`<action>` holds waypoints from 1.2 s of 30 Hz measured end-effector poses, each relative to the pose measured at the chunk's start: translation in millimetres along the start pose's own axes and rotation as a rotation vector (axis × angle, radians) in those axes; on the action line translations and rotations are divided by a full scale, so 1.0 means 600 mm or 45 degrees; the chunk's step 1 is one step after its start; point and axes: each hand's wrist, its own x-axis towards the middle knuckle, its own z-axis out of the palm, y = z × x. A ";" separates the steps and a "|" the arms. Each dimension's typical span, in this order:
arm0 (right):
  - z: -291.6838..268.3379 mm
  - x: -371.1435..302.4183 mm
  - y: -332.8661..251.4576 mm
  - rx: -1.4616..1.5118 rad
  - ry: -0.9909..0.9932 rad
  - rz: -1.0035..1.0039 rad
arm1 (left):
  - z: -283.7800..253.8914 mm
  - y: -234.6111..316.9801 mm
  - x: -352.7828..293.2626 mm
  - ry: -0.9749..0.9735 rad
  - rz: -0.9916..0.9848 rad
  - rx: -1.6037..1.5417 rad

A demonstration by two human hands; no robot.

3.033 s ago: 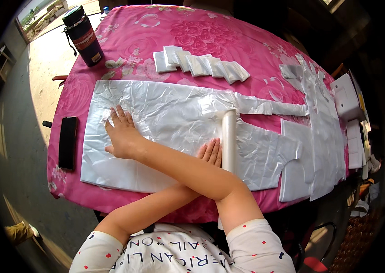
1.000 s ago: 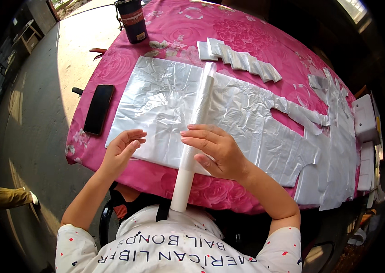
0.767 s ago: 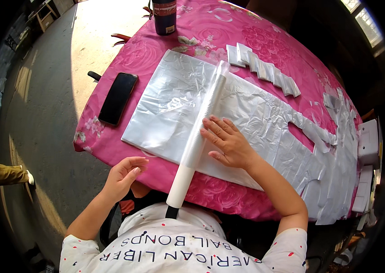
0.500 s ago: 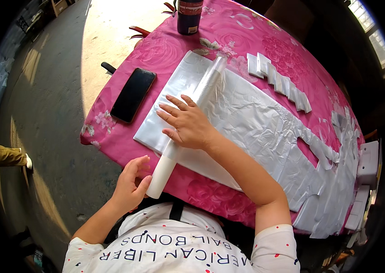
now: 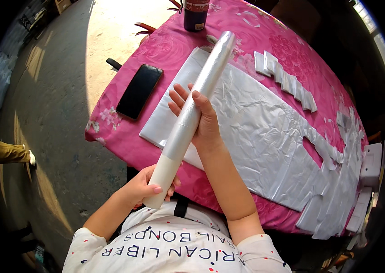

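Observation:
A long roll of silvery plastic film point(image 5: 183, 132) on a white core slants up off the table, its far end raised toward the back. My left hand point(image 5: 143, 185) grips the bare white core at the near end, thumb on top. Under the middle of the roll lies my right hand point(image 5: 208, 123), palm up, with the thumb on one side and the fingertips showing on the other. Beneath it, a flat stack of silvery-white plastic bags point(image 5: 256, 123) stretches to the right, with cut-out handles at that end.
A black phone point(image 5: 139, 92) lies left of the bags. A dark bottle point(image 5: 195, 18) stands at the back. Several small folded white packets point(image 5: 288, 84) sit in a row at the far right of the pink floral tablecloth point(image 5: 124, 98). At left, a person's leg point(image 5: 8, 151) shows.
The roll has been lifted off the bags and tilted up. My right hand has turned from lying on top to holding it from below. My left hand has closed around the core.

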 end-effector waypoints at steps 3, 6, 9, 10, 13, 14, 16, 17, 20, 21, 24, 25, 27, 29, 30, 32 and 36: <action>0.007 -0.030 -0.051 -0.046 -0.293 -0.002 | 0.021 0.001 0.016 -0.295 -0.113 -0.262; 0.032 -0.051 -0.091 -0.456 -0.133 -0.166 | 0.073 0.019 0.046 0.189 0.045 0.431; 0.022 -0.063 -0.108 -0.544 -0.109 -0.256 | 0.088 0.024 0.071 0.215 0.090 0.808; 0.013 -0.068 -0.114 -0.461 -0.143 -0.236 | 0.108 0.032 0.064 0.116 -0.077 0.565; 0.000 -0.090 -0.115 -0.270 -0.171 -0.185 | 0.103 0.014 0.069 -0.235 -0.236 0.106; -0.009 -0.097 -0.110 -0.210 -0.159 -0.180 | 0.106 0.011 0.069 -0.282 -0.290 -0.026; -0.024 -0.106 -0.102 -0.133 -0.093 -0.191 | 0.094 0.004 0.075 -0.365 -0.349 -0.133; -0.030 -0.110 -0.101 -0.157 -0.015 -0.186 | 0.091 0.003 0.078 -0.406 -0.379 -0.188; -0.045 -0.118 -0.102 -0.273 0.222 -0.152 | 0.103 0.012 0.090 -0.105 -0.381 0.311; -0.053 -0.120 -0.097 -0.344 0.275 -0.185 | 0.097 0.005 0.095 -0.009 -0.284 0.480; -0.070 -0.123 -0.070 -0.486 0.441 -0.254 | 0.087 -0.015 0.117 0.238 -0.130 0.777; -0.077 -0.123 -0.067 -0.486 0.426 -0.240 | 0.084 -0.018 0.119 0.215 -0.251 0.671; -0.096 -0.120 -0.071 -0.489 0.398 -0.221 | 0.068 -0.027 0.114 0.157 -0.489 0.464; -0.125 -0.106 -0.102 -0.431 0.469 -0.256 | 0.042 -0.030 0.096 0.050 -0.667 0.295; -0.144 -0.097 -0.125 -0.436 0.511 -0.300 | 0.022 -0.033 0.083 -0.060 -0.715 0.211; -0.173 -0.084 -0.171 -0.467 0.580 -0.335 | -0.005 -0.038 0.056 -0.178 -0.801 0.080; -0.239 -0.074 -0.253 -0.868 0.645 -0.467 | -0.036 -0.048 0.022 -0.204 -0.898 -0.015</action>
